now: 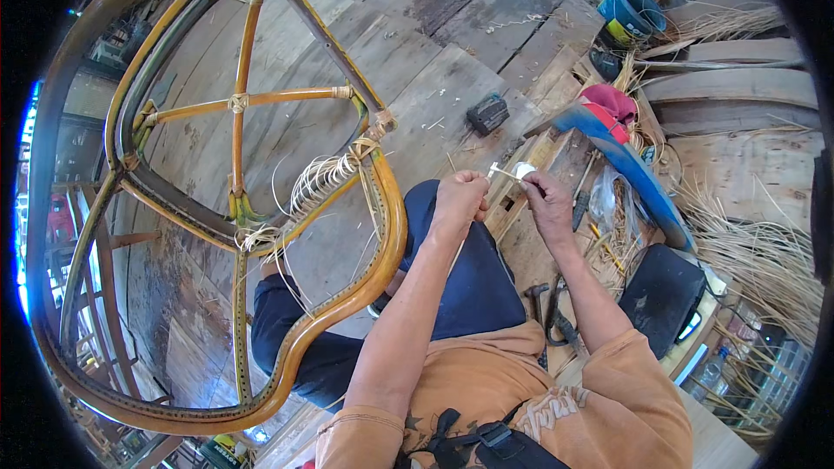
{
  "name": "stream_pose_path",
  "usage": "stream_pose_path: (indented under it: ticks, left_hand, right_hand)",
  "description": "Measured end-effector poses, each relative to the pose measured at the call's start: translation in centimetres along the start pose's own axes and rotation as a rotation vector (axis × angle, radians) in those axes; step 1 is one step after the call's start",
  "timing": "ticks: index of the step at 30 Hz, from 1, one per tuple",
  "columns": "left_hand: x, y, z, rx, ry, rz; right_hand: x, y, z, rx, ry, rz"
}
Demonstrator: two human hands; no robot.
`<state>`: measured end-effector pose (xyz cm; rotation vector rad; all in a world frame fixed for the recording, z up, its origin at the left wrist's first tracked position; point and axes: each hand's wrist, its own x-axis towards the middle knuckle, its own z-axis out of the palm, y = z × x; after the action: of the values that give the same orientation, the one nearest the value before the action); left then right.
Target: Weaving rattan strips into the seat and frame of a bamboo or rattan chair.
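Between my two hands runs a thin pale strip, probably rattan (506, 174), with a small whitish knot or curl near its middle. My left hand (463, 201) is closed, thumb against fingers, at the strip's left end. At the other end my right hand (551, 200) pinches the strip. Left of my hands stands a curved rattan chair frame (395, 208), brown and glossy, with crossed poles and bound joints. Loose pale strips (320, 184) are looped around one of its poles. Beside my right fingers is a small white round thing (524, 170), partly hidden.
A dark block-shaped object (487, 114) lies on the board floor (391, 52). At right are a wooden bench (556, 161), a blue curved panel (643, 178), hammers (537, 300), a black case (663, 300) and bundled rattan strips (756, 252). A teal bucket (632, 13) stands at the far right.
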<state>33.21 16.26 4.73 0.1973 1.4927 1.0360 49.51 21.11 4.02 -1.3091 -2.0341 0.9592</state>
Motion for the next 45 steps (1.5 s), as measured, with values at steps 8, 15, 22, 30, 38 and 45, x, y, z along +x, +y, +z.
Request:
stream_pose_path:
  ticks: [8,15,22,30,38,45]
  left_hand:
    - [-0.1,0.0,-0.3,-0.047,-0.022,0.007]
    - [-0.5,0.4,-0.2,-0.056,-0.023,0.021]
    - [-0.2,0.1,-0.4,-0.067,-0.019,0.005]
    - [-0.3,-0.1,-0.5,-0.053,-0.024,0.01]
    - [-0.6,0.1,-0.5,-0.068,-0.03,0.046]
    - [-0.6,0.0,-0.5,-0.101,-0.016,0.041]
  right_hand:
    - [-0.3,-0.5,0.4,0.025,-0.023,0.101]
    - [-0.2,-0.2,0.3,0.061,-0.01,0.118]
    - [-0.8,-1.0,0.3,-0.005,-0.001,0.062]
    - [-0.7,-0.2,0.5,0.011,0.007,0.098]
    - [-0.8,0.4,0.5,0.162,-0.076,0.283]
    - [-1.1,-0.2,0.4,0.086,-0.152,0.261]
